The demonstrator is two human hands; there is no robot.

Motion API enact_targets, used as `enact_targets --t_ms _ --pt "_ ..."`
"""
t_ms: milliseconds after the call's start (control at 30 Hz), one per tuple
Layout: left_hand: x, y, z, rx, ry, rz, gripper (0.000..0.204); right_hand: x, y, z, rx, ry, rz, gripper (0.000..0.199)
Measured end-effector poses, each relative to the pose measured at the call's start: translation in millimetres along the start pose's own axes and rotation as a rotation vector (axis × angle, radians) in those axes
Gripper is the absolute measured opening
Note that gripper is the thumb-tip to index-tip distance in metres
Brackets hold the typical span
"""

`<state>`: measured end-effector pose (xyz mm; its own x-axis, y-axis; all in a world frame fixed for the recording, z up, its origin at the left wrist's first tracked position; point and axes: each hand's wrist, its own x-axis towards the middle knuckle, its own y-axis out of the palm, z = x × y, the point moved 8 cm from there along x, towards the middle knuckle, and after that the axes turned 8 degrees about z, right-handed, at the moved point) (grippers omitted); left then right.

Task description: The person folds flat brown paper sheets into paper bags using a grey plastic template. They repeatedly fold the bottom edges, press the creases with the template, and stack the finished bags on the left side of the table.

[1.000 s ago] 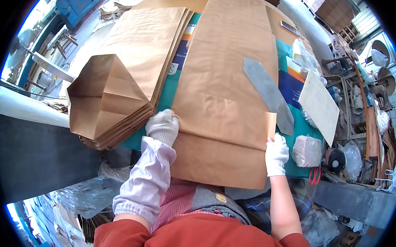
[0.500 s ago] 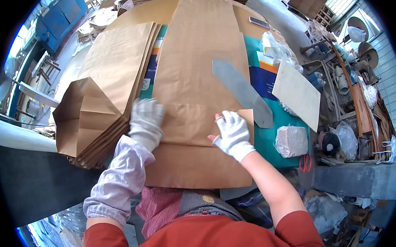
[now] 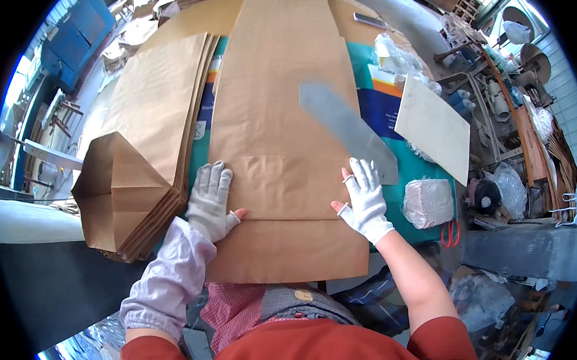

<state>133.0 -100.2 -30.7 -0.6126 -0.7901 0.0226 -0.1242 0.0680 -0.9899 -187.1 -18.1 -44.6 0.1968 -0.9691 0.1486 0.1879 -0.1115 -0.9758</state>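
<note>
A long brown paper bag [image 3: 283, 129] lies flat before me, with a crosswise crease and its near end toward my body. My left hand [image 3: 211, 202], in a white glove and pale sleeve cover, rests on its left edge with fingers stretched out. Opposite it, my right hand [image 3: 365, 199] lies on the right edge, fingers spread; its white glove leaves some fingertips bare. Across the bag's right side slants a grey flat plate [image 3: 354, 135] with a pointed end, beyond my right fingertips. Neither hand grips anything.
To the left lie stacked brown paper bags [image 3: 152, 89] and a bundle with opened, folded ends [image 3: 128, 193]. On the right are a pale board [image 3: 433, 130], a plastic-wrapped block [image 3: 428, 203], red-handled scissors [image 3: 450, 234] and clear plastic [image 3: 396, 56]. A phone [image 3: 370, 21] lies farther back.
My right hand has moved right to the bag's edge, where a raised corner no longer shows. My left hand, blurred before, now lies flat and still on the left edge.
</note>
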Motion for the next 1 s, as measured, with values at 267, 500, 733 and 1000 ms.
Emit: enact_targets --t_ms 267,500,733,1000 --pt "98 -80 -45 -0.345 -0.351 0.527 0.056 -17 -41 12 0.077 0.005 -0.180 0.062" --pt "15 -139 -91 -0.214 0.321 -0.077 0.062 -33 -104 100 0.136 -0.127 -0.184 0.066" --pt "-3 -143 -95 -0.174 0.305 -0.096 0.063 22 -119 144 0.085 -0.175 -0.281 0.075" --pt "89 -109 -62 0.124 -0.118 0.246 0.055 -2 -120 184 0.216 -0.430 -0.247 0.023"
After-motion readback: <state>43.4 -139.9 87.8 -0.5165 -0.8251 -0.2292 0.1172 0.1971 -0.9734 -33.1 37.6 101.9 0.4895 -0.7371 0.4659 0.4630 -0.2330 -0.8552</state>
